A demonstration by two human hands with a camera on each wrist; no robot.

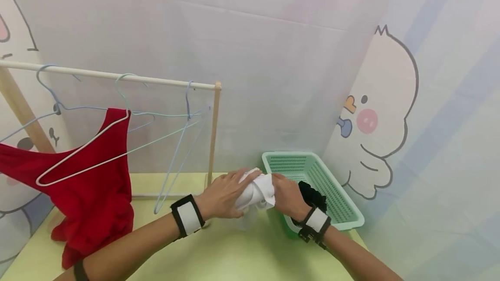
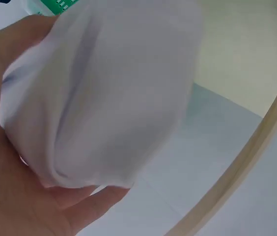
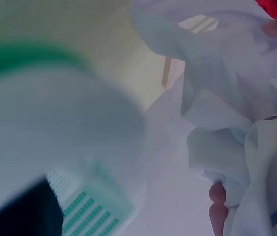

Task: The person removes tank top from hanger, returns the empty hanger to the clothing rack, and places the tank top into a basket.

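A bunched white cloth (image 1: pixel 255 192) is held up between both hands over the table, just left of the basket. My left hand (image 1: pixel 222 196) grips its left side, thumb across the top; in the left wrist view the fabric (image 2: pixel 124 93) bulges from between thumb and fingers. On the other side my right hand (image 1: pixel 289 196) clutches the cloth's right edge. Loose folds of the cloth (image 3: pixel 222 93) hang in the right wrist view, with fingertips (image 3: pixel 218 192) curled at them. The folds hide what kind of item it is.
At left a rack with a white rail (image 1: pixel 164 81) and wooden post (image 1: pixel 214 142) carries several wire hangers. A red garment (image 1: pixel 97 190) hangs there, its lower end on the yellow table (image 1: pixel 218 250). Right of the hands, a green basket (image 1: pixel 291 154) contains black fabric (image 1: pixel 314 195).
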